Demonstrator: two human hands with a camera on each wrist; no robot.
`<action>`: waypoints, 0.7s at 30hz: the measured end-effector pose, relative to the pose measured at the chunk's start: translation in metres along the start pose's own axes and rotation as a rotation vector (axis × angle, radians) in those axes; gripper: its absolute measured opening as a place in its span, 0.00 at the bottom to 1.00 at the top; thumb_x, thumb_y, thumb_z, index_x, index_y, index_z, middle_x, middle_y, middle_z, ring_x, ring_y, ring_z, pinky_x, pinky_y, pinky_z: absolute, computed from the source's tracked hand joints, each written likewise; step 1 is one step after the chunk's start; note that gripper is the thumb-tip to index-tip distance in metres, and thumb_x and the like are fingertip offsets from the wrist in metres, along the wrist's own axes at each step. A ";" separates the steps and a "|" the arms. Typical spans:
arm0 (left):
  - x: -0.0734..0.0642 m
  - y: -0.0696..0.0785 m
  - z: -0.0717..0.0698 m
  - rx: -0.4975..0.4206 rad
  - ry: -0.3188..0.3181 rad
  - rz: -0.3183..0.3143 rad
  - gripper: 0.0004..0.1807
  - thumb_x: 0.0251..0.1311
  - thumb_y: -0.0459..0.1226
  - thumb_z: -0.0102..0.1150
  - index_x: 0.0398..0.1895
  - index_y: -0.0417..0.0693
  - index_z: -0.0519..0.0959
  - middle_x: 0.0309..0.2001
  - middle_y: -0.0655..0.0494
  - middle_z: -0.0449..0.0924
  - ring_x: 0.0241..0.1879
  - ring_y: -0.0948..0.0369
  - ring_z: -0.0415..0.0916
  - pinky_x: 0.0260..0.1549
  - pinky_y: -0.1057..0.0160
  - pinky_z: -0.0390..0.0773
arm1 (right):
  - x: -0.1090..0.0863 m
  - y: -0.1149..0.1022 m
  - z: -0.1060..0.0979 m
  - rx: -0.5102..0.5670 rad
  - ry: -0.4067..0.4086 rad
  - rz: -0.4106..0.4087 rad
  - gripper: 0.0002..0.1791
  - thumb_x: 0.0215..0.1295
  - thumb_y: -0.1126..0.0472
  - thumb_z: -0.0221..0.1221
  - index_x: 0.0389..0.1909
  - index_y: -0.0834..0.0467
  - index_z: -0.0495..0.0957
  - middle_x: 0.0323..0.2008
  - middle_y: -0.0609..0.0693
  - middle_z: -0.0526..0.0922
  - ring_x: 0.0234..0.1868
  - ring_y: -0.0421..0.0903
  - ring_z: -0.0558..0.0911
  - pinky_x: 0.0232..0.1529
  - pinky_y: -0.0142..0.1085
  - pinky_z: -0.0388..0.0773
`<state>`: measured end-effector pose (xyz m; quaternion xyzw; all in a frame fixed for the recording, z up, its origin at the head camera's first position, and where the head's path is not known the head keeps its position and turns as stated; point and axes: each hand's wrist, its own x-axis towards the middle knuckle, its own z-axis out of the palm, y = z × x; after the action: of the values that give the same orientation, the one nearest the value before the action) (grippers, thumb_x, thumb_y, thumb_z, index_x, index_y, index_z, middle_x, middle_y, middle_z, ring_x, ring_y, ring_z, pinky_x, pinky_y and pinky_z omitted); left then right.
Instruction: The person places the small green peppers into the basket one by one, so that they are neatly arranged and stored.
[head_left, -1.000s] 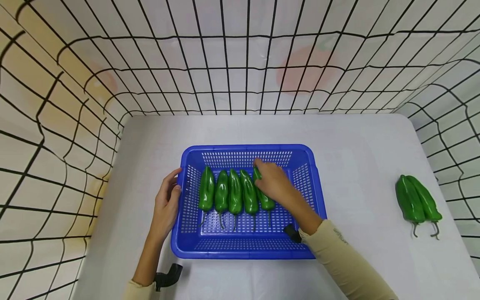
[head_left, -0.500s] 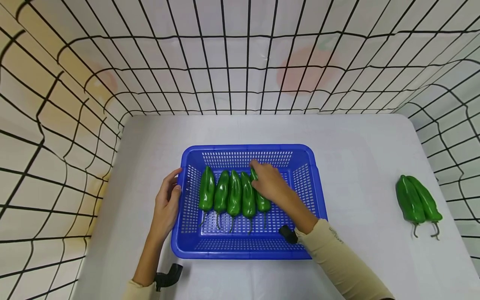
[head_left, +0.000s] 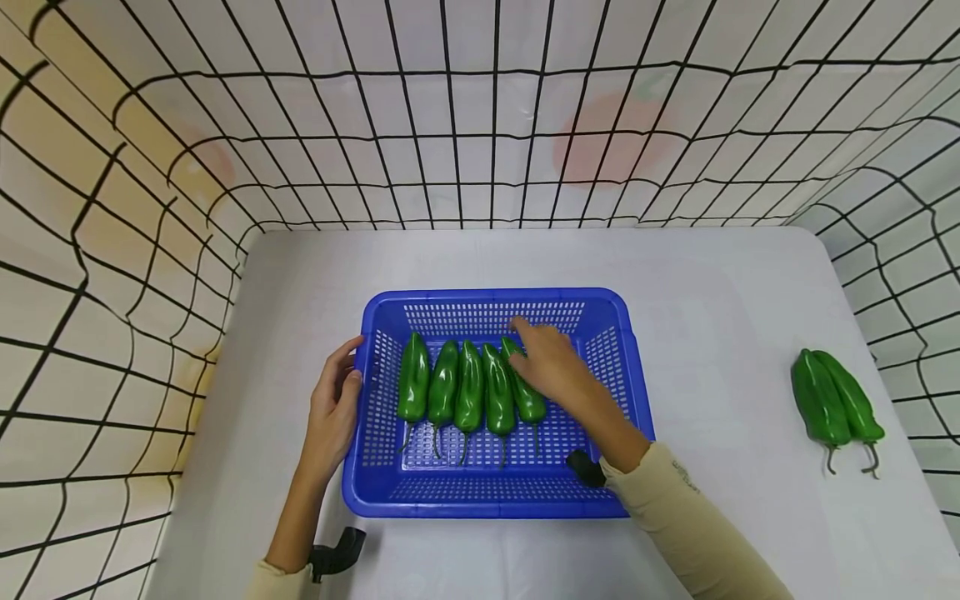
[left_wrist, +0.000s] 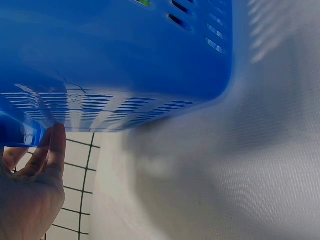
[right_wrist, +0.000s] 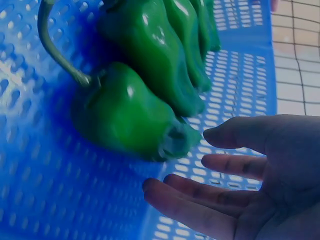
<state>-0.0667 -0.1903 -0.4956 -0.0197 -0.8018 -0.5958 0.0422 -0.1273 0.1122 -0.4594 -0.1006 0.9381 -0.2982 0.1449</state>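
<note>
A row of several long green peppers (head_left: 470, 387) lies side by side in a blue perforated plastic basket (head_left: 495, 508), stems toward the person. Over the far end of the rightmost pepper (head_left: 528, 398) is my right hand (head_left: 552, 362). In the right wrist view, the fingers (right_wrist: 200, 212) and thumb of that hand are spread apart beside the tip of the nearest pepper (right_wrist: 131, 112), gripping nothing. At the basket's left side, my left hand (head_left: 333, 412) touches the rim from outside. Its fingers (left_wrist: 57, 150) reach up against the blue wall in the left wrist view.
Two more green peppers (head_left: 838, 400) lie close together on the white table (head_left: 720, 333) at the far right. Black wire mesh (head_left: 491, 133) stands around the back and both sides. Black wrist mounts (head_left: 337, 557) are on both arms.
My right hand pushed the rightmost pepper left, then drew back right. The third and fourth peppers now lie closer together, and the rightmost one shifted a little. My left hand stays put.
</note>
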 end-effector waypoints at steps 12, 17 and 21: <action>0.000 0.001 0.000 -0.001 -0.001 0.004 0.24 0.77 0.34 0.40 0.73 0.55 0.66 0.56 0.47 0.76 0.49 0.54 0.77 0.42 0.67 0.81 | -0.027 0.023 -0.057 0.016 0.163 0.027 0.19 0.67 0.63 0.55 0.58 0.60 0.77 0.37 0.57 0.83 0.21 0.46 0.75 0.18 0.34 0.70; -0.001 0.001 0.001 0.002 0.000 0.006 0.24 0.77 0.34 0.41 0.73 0.56 0.66 0.56 0.47 0.76 0.50 0.55 0.78 0.43 0.67 0.81 | -0.043 0.038 -0.082 0.044 0.238 0.055 0.19 0.70 0.60 0.52 0.59 0.60 0.76 0.42 0.61 0.83 0.34 0.55 0.81 0.28 0.43 0.80; -0.001 0.001 0.001 0.002 0.000 0.006 0.24 0.77 0.34 0.40 0.73 0.57 0.66 0.56 0.48 0.76 0.50 0.55 0.78 0.44 0.68 0.81 | -0.059 0.055 -0.100 0.049 0.295 0.104 0.20 0.72 0.58 0.52 0.60 0.61 0.75 0.46 0.65 0.82 0.42 0.61 0.81 0.36 0.52 0.82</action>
<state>-0.0659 -0.1890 -0.4950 -0.0219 -0.8022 -0.5951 0.0440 -0.1102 0.2258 -0.4016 -0.0032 0.9456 -0.3244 0.0231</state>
